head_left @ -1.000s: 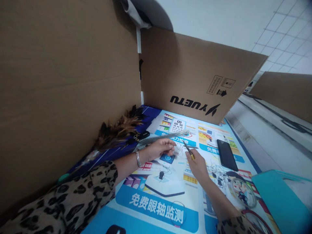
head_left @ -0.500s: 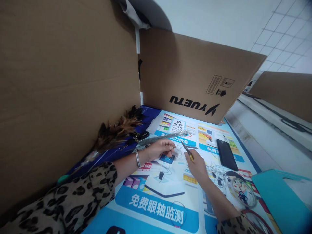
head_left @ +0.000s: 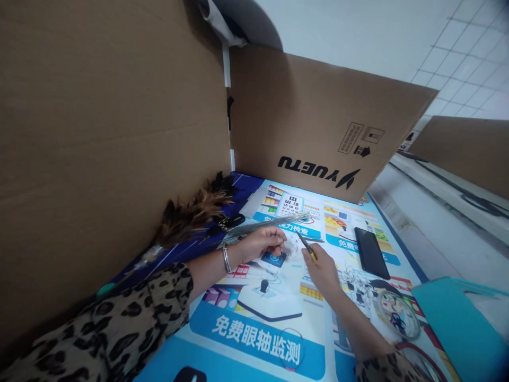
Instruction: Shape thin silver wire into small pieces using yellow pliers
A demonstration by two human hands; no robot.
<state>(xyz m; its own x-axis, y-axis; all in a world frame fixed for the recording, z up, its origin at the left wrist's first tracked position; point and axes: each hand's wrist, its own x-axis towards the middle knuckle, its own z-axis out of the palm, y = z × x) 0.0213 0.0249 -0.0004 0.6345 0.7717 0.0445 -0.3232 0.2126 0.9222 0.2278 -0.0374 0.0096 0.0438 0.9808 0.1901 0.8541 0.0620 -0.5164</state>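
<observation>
My left hand (head_left: 264, 245) is closed in a pinch, with a curled thin wire (head_left: 293, 245) at its fingertips. My right hand (head_left: 323, 269) grips a pair of pliers (head_left: 305, 244) with dark pointed jaws and yellow on the handle. The jaws point up and to the left, beside the wire; whether they touch it I cannot tell. Just beyond my left hand lies a bundle of straight silvery wires (head_left: 274, 224), partly hidden by that hand.
A black phone (head_left: 371, 253) lies right of my right hand. Near my right forearm are a tangle of small wired pieces (head_left: 358, 286) and a round clear dish (head_left: 398, 315). A teal folder (head_left: 457, 323), a feather duster (head_left: 191, 212) and tall cardboard panels (head_left: 318, 122) surround the printed mat.
The whole view has shifted very slightly. Both hands keep nearly the same pose, with the pliers still beside the thin wire.
</observation>
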